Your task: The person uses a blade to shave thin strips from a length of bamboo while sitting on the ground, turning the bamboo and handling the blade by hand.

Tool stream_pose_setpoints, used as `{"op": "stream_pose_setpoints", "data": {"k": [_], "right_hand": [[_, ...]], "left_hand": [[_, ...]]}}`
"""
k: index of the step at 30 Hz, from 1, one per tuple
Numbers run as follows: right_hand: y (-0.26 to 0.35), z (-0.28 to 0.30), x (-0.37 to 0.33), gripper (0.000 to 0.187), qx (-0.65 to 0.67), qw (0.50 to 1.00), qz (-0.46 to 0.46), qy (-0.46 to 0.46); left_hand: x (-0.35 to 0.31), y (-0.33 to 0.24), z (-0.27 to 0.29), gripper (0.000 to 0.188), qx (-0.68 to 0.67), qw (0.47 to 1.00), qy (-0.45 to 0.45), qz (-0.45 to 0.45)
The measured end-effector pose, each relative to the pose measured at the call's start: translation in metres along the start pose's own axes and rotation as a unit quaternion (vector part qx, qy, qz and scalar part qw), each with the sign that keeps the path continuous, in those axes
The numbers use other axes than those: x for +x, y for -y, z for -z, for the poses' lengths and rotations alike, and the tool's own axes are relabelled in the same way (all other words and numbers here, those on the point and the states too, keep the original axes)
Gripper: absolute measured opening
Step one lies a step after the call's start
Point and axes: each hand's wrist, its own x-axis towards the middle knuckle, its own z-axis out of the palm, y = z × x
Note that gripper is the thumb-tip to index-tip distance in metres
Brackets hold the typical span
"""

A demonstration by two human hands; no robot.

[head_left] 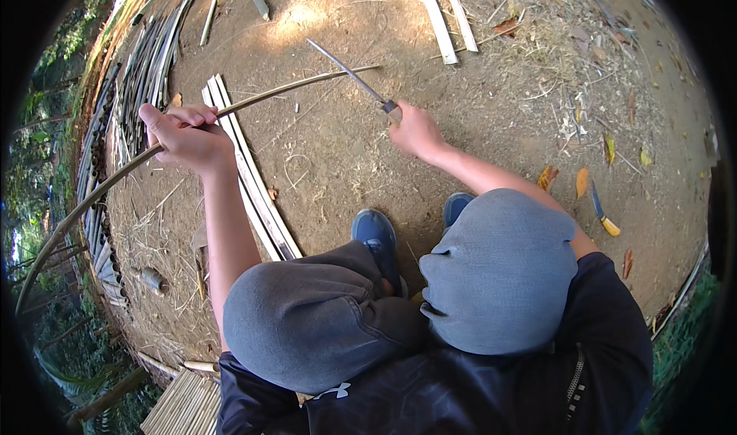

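Observation:
My left hand [184, 137] is closed around a long, thin, bent stick [288, 89] that looks like bamboo or cane. One end curves away to the lower left, past the picture's edge of greenery. The other end points right, toward the knife. In my right hand [417, 130] is a knife [347, 71] with a narrow, straight blade, gripped by its handle. The blade slants up and to the left, crossing the stick near its tip in the picture; whether they touch I cannot tell. Below my left hand, pale split bamboo strips [257, 185] lie on the ground.
A pile of bamboo poles [150, 59] lies at the left. Two pale strips [436, 20] rest at the far side. A second knife with a yellow handle [609, 226] lies at the right among dry leaves. My shoes [375, 235] stand on the dirt. A slatted surface [184, 408] shows at lower left.

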Motion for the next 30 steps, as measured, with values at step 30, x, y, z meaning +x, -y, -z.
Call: {"op": "stream_pose_setpoints", "data": {"k": [30], "right_hand": [[0.027,0.021,0.023,0.022,0.019,0.997,-0.025,0.072]], "left_hand": [[-0.005,-0.011,-0.014,0.055,0.034,0.998,-0.049,0.022]]}}
